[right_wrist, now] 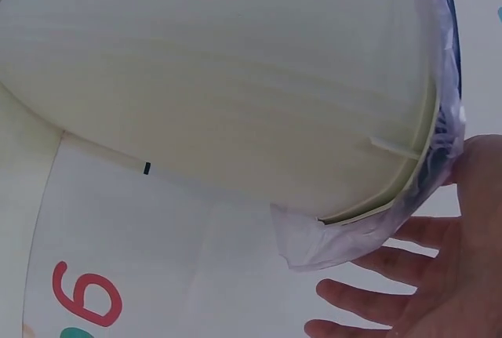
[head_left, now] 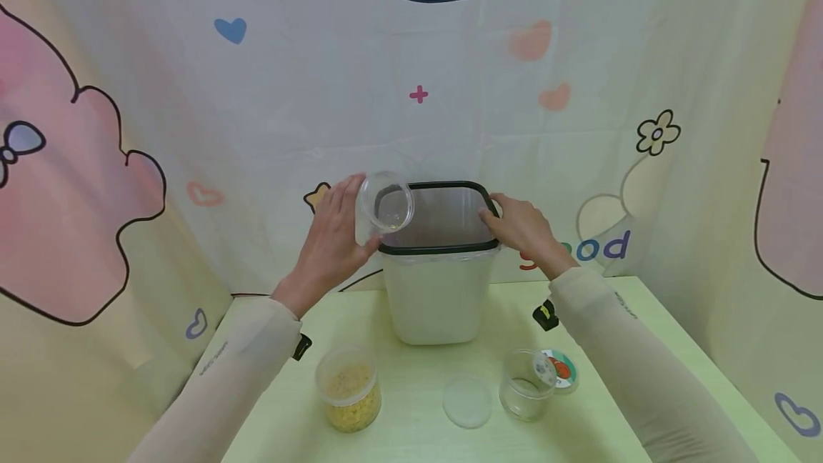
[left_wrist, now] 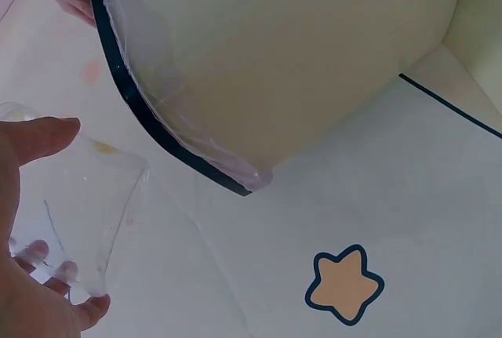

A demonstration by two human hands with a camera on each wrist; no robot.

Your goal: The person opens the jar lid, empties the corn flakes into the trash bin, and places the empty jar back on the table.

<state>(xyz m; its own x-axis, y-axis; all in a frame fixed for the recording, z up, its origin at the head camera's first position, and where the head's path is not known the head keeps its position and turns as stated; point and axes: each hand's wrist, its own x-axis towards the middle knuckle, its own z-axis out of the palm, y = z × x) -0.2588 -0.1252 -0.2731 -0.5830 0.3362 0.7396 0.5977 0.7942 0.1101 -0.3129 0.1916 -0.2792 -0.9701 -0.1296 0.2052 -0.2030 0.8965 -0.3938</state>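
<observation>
My left hand [head_left: 329,241] grips a clear plastic jar [head_left: 388,200] by its side, thumb on one side and fingers round the other. Tilted with its mouth toward the bin, the jar overlaps the left part of the opening and shows a little yellow residue [left_wrist: 103,147] on its wall. At the far right of the rim, my right hand [head_left: 522,226] holds the white trash bin [head_left: 439,299], thumb over the edge and fingers outside. A thin plastic liner [right_wrist: 321,244] folds out under the bin's dark rim ring [head_left: 444,249].
Front left on the pale green table [head_left: 283,406] stands a clear jar of small yellow pieces [head_left: 350,395]. A translucent round lid [head_left: 467,402] lies front centre. Right of it are another clear jar [head_left: 524,391] and a green-and-red printed lid [head_left: 564,369]. A patterned curtain [head_left: 450,134] hangs behind.
</observation>
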